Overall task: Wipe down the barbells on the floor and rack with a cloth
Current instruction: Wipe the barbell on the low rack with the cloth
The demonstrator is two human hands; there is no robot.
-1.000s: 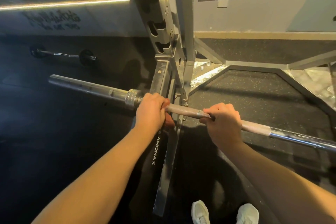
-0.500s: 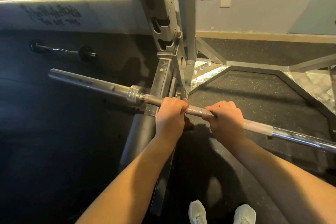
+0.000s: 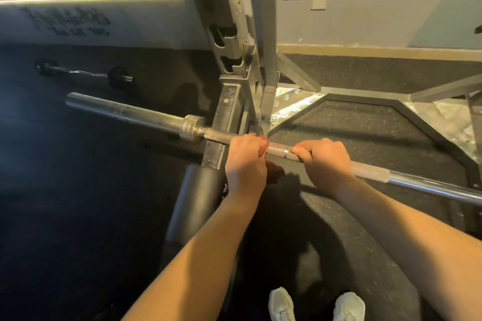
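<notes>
Steel bar [image 3: 277, 150] is lying across the rack [image 3: 229, 109], its sleeve sticking out to the rack's left. The left hand [image 3: 245, 156] is curling tight round the bar just right of the rack, seemingly with a reddish cloth [image 3: 273, 171] under it. The right hand [image 3: 322, 157] is clamping the bar farther right. A small barbell [image 3: 80, 74] is lying on the floor left of the rack.

Dark script [image 3: 70, 21] on the wall [image 3: 146, 21] is too blurred to read; white letters [image 3: 225, 190] on the black pad [image 3: 198, 190] (only a sliver shows) likewise.
</notes>
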